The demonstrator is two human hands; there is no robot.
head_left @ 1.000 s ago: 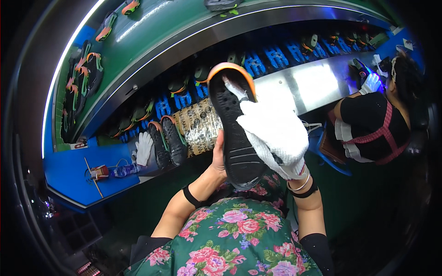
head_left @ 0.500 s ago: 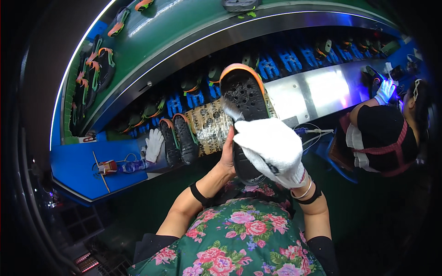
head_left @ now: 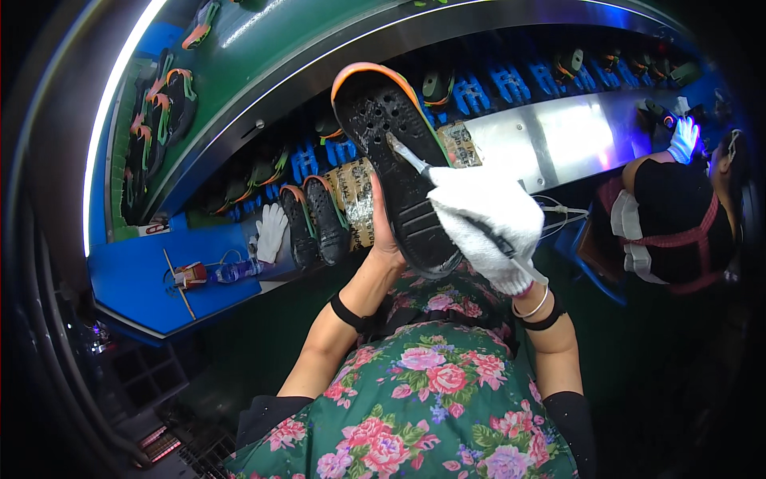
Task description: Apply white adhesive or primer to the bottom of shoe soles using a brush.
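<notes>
In my bare left hand point(head_left: 385, 227) is a black shoe bottom point(head_left: 415, 215), gripped along its left edge. It has an orange and green rim and round holes in its upper half, and it is tilted with its orange end up and to the left. The surface looks wet and shiny around the holes. My right hand point(head_left: 488, 223), in a white knitted glove, is closed around a brush point(head_left: 411, 157). Its bristles touch the shoe bottom just below the holes, while the dark handle runs back across the glove.
Two similar black shoe pieces point(head_left: 315, 223) stand beside a tape-covered cardboard piece point(head_left: 351, 199). Left of them lie a white glove point(head_left: 272, 231) and a clear bottle point(head_left: 234, 271). Blue racks point(head_left: 511, 84) line the bench under a green conveyor point(head_left: 303, 48). A co-worker point(head_left: 678, 215) sits at right.
The shoe bottom has shifted up and left in view, its orange end farther away. The brush has gone from the shoe's left edge to its middle, below the holes.
</notes>
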